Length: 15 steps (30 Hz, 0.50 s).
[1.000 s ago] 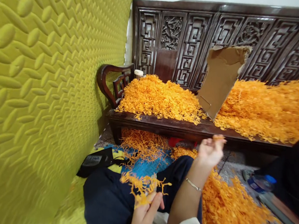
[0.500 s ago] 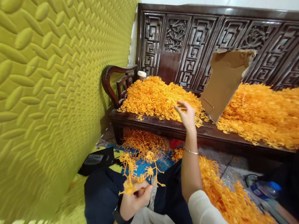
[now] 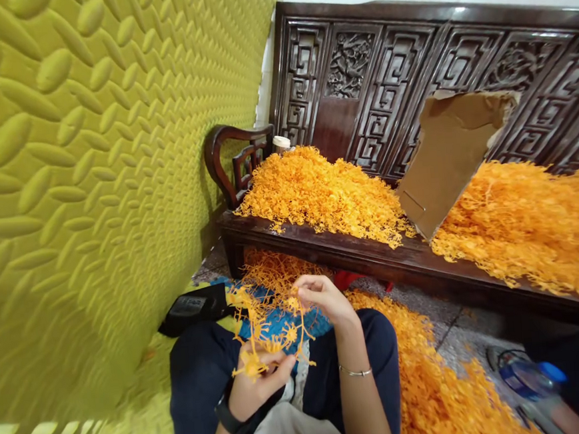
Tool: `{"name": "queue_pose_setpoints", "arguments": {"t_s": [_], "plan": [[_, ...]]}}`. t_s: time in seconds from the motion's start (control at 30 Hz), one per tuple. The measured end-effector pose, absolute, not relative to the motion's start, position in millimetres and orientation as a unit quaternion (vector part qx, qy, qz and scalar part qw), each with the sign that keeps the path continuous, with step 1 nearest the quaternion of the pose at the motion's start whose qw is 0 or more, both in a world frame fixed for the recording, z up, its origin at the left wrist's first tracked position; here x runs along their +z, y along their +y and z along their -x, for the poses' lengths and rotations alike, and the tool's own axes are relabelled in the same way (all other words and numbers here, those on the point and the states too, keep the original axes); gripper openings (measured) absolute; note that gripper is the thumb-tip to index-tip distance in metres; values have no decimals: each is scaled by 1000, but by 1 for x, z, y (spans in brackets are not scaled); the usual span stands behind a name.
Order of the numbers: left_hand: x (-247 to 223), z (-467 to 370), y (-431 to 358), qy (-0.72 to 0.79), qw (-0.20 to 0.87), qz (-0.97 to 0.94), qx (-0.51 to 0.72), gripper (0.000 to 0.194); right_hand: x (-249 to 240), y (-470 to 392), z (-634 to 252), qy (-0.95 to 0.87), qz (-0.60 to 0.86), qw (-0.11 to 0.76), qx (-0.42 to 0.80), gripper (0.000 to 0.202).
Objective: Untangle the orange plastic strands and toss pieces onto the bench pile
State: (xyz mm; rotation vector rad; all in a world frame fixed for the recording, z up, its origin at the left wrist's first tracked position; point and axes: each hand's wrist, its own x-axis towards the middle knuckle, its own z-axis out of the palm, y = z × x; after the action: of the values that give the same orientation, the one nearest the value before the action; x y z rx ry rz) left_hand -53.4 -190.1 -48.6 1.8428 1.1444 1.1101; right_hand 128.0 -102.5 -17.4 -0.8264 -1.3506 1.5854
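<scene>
My left hand [image 3: 259, 380], a dark band on its wrist, is closed on a branching orange plastic sprue [image 3: 274, 342] with small flower-like pieces on thin stems. At the sprue's upper right, my right hand [image 3: 326, 298] pinches one of those pieces between thumb and fingertips. Both hands are above my lap, between my knees. Just beyond them, on the floor in front of the bench, lies a tangle of bare orange sprues [image 3: 278, 268]. A heap of loose orange plastic pieces [image 3: 322, 194] covers the left part of the bench seat.
A torn cardboard sheet [image 3: 448, 158] leans on the carved wooden bench [image 3: 321, 241], dividing two orange heaps. More orange pieces [image 3: 431, 359] lie on the floor to my right, near a blue-capped bottle [image 3: 533, 378] and another person's arm. A yellow textured mat [image 3: 92, 192] stands at left.
My right hand has come down and back from the heap on the bench to the sprue, and its fingers have closed there. The left hand still holds the sprue.
</scene>
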Motion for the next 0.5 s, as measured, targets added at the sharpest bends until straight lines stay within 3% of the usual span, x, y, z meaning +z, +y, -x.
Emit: {"name": "queue_pose_setpoints", "arguments": {"t_s": [0.2,0.5], "plan": [[-56,47,-191,478,371,-638,476,39,-22,-107,-139,-439,383,609,538,22],[-56,12,-208,438,405,-656,463,42,-27,-107,-155,-252,436,840,201,19]]}}
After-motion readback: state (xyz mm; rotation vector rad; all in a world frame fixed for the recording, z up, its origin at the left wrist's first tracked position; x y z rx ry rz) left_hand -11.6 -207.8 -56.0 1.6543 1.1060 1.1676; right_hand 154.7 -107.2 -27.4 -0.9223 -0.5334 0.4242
